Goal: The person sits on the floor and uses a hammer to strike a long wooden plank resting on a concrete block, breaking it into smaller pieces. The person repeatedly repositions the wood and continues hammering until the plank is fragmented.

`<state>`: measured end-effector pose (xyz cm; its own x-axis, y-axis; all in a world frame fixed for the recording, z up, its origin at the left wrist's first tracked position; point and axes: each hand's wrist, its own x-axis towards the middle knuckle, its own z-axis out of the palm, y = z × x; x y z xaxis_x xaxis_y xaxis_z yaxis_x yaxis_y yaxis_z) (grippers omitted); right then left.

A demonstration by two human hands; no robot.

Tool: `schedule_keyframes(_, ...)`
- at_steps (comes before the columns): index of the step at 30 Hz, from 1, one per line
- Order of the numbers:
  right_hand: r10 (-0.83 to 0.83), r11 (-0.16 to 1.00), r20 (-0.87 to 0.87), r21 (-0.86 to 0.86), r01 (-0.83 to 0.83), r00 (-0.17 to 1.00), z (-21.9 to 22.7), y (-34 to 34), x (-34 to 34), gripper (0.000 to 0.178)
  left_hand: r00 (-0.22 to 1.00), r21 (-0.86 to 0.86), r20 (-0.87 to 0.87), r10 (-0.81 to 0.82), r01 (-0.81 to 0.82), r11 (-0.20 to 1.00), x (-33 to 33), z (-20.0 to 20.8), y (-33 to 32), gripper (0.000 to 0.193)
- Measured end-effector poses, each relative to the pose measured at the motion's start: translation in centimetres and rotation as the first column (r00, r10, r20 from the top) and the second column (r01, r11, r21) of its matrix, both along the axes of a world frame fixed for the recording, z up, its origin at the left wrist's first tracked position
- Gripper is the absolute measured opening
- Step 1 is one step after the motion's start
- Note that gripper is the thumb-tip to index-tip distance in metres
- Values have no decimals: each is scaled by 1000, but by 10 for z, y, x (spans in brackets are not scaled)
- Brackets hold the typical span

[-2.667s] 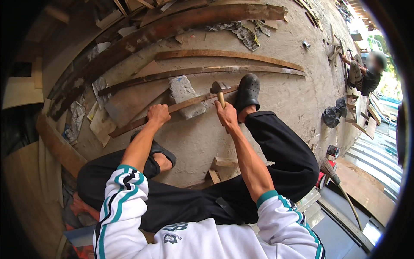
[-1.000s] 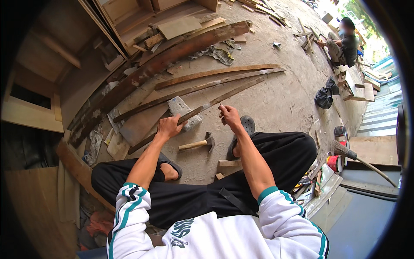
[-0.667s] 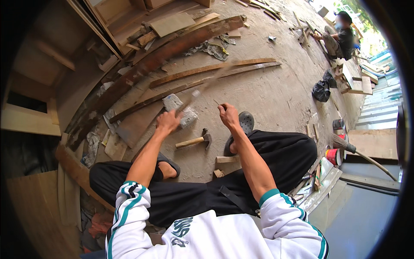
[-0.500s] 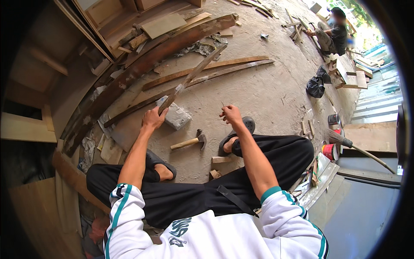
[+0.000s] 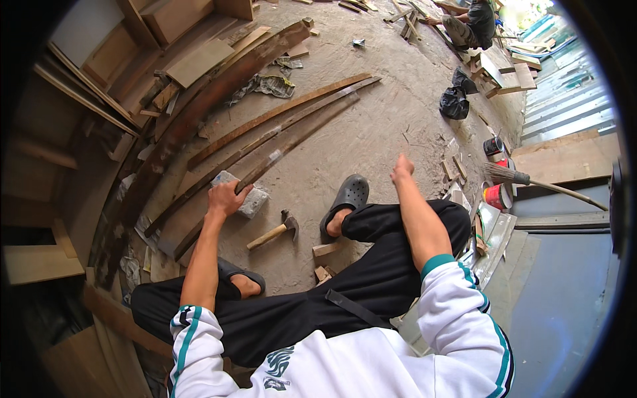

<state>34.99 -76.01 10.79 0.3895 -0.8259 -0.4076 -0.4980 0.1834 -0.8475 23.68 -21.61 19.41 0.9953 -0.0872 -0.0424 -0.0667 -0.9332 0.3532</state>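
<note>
My left hand (image 5: 225,198) is closed around a long wooden strip (image 5: 302,138). The strip slants across a grey concrete block (image 5: 251,202), its far end beside two other long wooden strips on the ground. My right hand (image 5: 402,169) is held out over the floor to the right, beyond my right shoe (image 5: 348,199). Its fingers are pressed together, and what they hold, if anything, is too small to make out. A claw hammer (image 5: 273,230) with a wooden handle lies on the ground between my feet.
A thick dark beam (image 5: 192,119) and wooden cabinets (image 5: 179,26) stand along the left. To the right are black plastic bags (image 5: 454,103), a broom (image 5: 507,174) and paint cans (image 5: 496,196). At far right another person (image 5: 468,26) crouches among wood pieces.
The wooden strip has swung down from a raised slant to lie alongside the other strips. My right hand has moved away to the right. The view has shifted slightly.
</note>
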Motion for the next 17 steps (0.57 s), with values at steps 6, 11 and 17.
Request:
schedule_keyframes(6, 725, 601, -179, -305, -739, 665, 48, 149, -34, 29, 989, -40, -147, -31, 25, 999, -12, 6, 22, 63)
schedule_keyframes(11, 919, 204, -48, -792, -575, 392, 66, 208, -39, 15, 929, -168, -371, -9, -58, 984, -14, 28, 12, 65)
schedule_keyframes(17, 953, 35, -136, -839, -544, 271, 54, 240, -33, 33, 945, -138, -325, 34, -83, 987, -33, 25, 40, 70)
